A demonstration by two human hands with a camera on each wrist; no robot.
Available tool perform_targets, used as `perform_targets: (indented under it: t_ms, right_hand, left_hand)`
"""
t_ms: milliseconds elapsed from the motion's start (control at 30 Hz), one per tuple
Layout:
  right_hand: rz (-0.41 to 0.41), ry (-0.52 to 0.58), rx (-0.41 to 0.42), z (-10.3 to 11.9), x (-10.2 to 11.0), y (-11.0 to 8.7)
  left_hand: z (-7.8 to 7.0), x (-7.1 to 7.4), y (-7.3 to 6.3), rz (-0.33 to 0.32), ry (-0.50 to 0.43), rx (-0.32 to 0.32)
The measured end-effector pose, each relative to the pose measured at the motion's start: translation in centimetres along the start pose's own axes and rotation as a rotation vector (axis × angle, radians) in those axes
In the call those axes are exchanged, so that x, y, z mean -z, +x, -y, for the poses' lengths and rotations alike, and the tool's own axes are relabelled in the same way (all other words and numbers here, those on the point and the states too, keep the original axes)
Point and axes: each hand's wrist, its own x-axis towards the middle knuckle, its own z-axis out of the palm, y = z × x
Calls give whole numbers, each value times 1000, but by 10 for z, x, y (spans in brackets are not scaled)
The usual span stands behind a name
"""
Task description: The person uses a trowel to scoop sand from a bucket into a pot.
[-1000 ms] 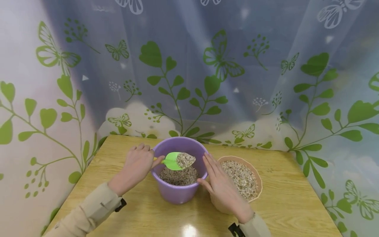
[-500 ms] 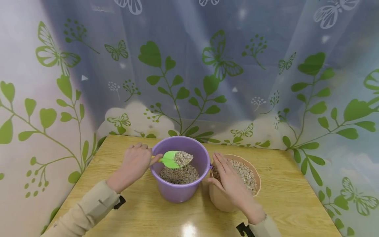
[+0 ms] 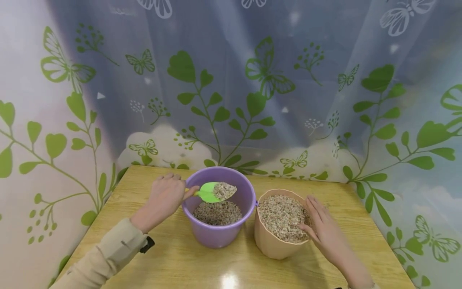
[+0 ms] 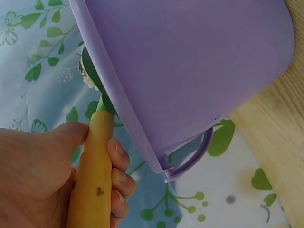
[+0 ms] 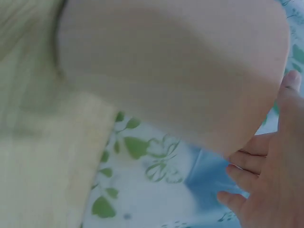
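In the head view my left hand grips a small garden trowel over the purple bucket. Its green blade carries a heap of pale brown grainy material. The left wrist view shows fingers wrapped round the yellow handle, just outside the bucket's rim. To the right stands a peach-coloured pot, filled near its rim with the same grain. My right hand is at that pot's right rim, fingers fairly straight and thumb over the edge. In the right wrist view the fingers lie along the pot's side.
Darker grainy material lies low inside the purple bucket. Bucket and pot stand side by side on a wooden table. A blue and white curtain with green leaves and butterflies hangs behind and at the sides.
My right hand has left the purple bucket's rim and moved right across the peach pot to its far rim. The left hand and loaded trowel have stayed nearly still over the bucket.
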Motion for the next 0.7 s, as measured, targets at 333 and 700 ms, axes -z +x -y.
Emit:
perform_targets:
  t_ms: [333, 700]
  right_hand:
    - [-48, -40, 31, -18, -6, -21]
    - [-31, -44, 28, -18, -6, -22]
  left_hand:
    - [-13, 5, 15, 6, 15, -43]
    - [-62, 16, 43, 29, 30, -100]
